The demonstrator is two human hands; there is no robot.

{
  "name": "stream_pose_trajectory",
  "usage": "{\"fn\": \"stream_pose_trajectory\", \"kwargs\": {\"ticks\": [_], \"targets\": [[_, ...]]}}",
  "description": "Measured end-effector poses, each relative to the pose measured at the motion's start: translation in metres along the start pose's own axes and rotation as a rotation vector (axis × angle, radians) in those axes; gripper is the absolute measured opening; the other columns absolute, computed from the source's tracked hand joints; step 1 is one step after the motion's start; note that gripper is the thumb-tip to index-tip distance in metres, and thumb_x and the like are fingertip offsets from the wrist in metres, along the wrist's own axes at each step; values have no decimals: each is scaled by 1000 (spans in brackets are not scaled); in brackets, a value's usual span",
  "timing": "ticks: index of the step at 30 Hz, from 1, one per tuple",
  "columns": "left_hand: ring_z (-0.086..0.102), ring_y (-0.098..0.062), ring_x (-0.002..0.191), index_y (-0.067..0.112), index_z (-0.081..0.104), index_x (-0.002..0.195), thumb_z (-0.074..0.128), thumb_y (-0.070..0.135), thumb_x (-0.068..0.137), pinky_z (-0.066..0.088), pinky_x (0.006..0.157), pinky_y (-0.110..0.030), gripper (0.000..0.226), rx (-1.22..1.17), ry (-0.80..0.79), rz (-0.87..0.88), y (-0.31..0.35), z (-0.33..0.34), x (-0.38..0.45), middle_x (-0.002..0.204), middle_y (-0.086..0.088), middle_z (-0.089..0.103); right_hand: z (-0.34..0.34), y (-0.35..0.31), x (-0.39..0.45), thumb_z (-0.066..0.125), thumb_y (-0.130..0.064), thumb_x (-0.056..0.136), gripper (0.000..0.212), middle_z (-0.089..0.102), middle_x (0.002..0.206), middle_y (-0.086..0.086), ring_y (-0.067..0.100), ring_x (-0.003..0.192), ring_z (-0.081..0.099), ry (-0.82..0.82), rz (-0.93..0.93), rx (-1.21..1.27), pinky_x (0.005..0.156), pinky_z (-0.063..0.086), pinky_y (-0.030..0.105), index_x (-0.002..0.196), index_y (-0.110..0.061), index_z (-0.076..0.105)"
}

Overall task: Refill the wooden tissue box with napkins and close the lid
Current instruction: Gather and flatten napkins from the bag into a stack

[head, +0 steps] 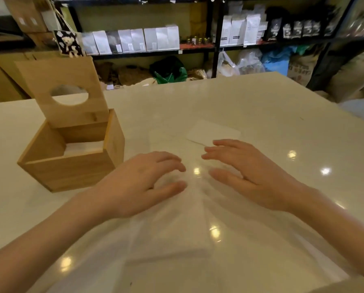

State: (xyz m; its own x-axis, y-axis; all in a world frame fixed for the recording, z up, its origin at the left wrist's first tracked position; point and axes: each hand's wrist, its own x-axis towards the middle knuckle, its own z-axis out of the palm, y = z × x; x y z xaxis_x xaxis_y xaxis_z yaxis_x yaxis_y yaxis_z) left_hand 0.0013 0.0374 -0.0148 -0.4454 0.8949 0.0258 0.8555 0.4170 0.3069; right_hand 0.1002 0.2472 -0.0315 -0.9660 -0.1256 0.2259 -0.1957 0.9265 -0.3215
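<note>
A wooden tissue box (69,172) stands on the white table (261,115) at the left. Its lid (62,89), with an oval hole, is swung up and stands upright at the back. White napkins (82,148) lie inside the box. In front of me lies a clear plastic bag (176,240) with a pack of napkins showing through it. My left hand (143,180) and my right hand (248,172) hover over the bag's far end, fingers spread, holding nothing. A flat white napkin stack (213,132) lies just beyond my right hand.
Black shelves (216,39) with white pouches (132,40) and dark bags run along the back wall. Sacks and a green bag (169,70) sit on the floor behind the table. Cardboard boxes (1,77) stand at the far left.
</note>
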Motion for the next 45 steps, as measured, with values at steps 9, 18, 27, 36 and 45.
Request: {"fn": "stream_pose_trajectory", "kwargs": {"ticks": [9,18,27,36,45], "targets": [[28,-15,136,25,37,136,42,33,93,21,110,-30,44,-29,251,-68,-36,30,130,149,4,33,-2,65,41,37,-42,94,52,42,144,2,19,138,26,82,355,-251,110,17,33,139,-18,34],[8,-13,143,20,18,144,33,33,96,8,117,-38,52,-31,88,-64,-58,54,158,155,2,19,21,87,48,38,-40,93,44,49,136,2,20,133,29,79,428,-281,106,20,33,125,-13,49],[38,-22,117,16,40,134,44,40,80,28,92,-22,59,-174,247,-23,-55,53,152,122,-9,50,24,81,49,53,-17,87,20,61,109,3,21,112,46,248,424,92,90,34,31,107,-14,57],[55,-18,88,21,61,99,60,10,82,45,70,-16,20,-577,467,-175,-40,32,131,103,-2,58,12,65,48,60,-9,83,24,56,72,-1,18,73,56,512,464,621,62,43,10,101,-23,55],[70,-12,79,30,56,108,66,11,77,56,73,-25,38,-1212,549,-429,0,-17,39,76,4,71,-18,-2,32,61,-2,84,23,68,59,-7,9,63,66,542,271,1010,62,55,23,92,-23,53]]}}
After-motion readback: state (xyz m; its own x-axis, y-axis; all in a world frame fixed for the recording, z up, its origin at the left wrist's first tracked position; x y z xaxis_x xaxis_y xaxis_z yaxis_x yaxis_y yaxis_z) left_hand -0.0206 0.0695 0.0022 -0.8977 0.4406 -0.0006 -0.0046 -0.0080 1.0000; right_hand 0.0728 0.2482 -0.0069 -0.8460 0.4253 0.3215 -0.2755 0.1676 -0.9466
